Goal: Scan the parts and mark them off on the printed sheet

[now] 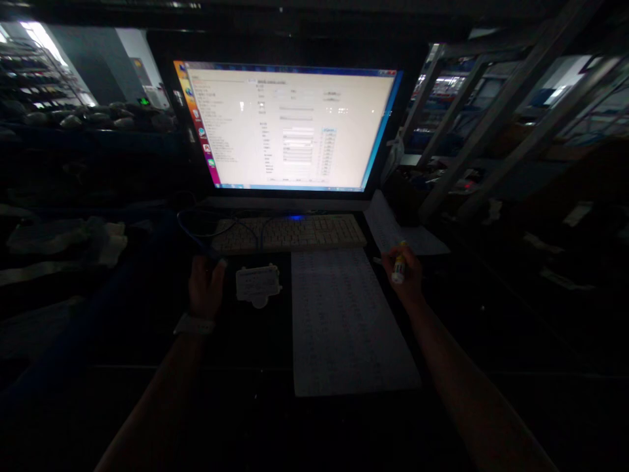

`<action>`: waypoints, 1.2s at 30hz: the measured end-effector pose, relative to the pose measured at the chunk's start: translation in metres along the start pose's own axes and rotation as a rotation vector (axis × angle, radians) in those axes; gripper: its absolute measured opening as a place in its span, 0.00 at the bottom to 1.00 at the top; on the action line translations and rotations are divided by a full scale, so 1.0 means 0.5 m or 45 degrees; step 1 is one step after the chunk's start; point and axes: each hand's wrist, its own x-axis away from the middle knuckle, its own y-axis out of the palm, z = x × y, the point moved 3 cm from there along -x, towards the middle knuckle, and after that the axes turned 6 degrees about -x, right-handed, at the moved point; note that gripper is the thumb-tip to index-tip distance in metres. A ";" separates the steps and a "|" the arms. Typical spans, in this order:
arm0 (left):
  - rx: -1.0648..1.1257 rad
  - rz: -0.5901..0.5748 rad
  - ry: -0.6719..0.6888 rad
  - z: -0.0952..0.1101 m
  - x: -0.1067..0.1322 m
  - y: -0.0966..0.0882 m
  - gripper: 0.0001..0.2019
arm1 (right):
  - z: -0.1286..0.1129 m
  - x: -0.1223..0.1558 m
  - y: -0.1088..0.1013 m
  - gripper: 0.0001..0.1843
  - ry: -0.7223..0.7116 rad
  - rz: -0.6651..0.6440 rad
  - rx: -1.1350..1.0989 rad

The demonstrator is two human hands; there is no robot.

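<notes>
My left hand [205, 288], with a pale band on its wrist, is closed at the left of the desk. A blue cable [189, 237] runs down to its fingers, which seem to grip its end; the dim light blurs this. To its right lies a white plastic device [258, 284] with a printed label and small tabs. My right hand [411, 278] is wrapped round a small yellow-and-white tube [399, 269], its white end facing me. A thin light tip [377, 260] sticks out on that hand's left side. Between the hands lies a printed sheet [339, 321].
A lit monitor [289, 131] showing a form stands behind a white keyboard [314, 233]. Another paper [422, 240] lies beyond my right hand. Metal frame bars [462, 144] rise at the right. Bagged items [69, 239] lie at the left.
</notes>
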 end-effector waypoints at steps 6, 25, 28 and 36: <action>-0.003 0.028 0.010 -0.003 0.000 0.002 0.14 | -0.002 0.000 0.003 0.15 -0.036 0.012 0.008; -0.028 0.001 -0.040 -0.007 -0.001 0.000 0.17 | -0.011 0.001 0.003 0.15 0.048 -0.014 -0.020; -0.037 -0.021 -0.040 -0.005 -0.002 -0.001 0.17 | -0.009 0.001 0.003 0.16 0.073 -0.021 -0.014; -0.006 -0.005 -0.060 -0.002 0.001 0.000 0.16 | 0.002 0.002 0.004 0.15 0.086 -0.033 0.008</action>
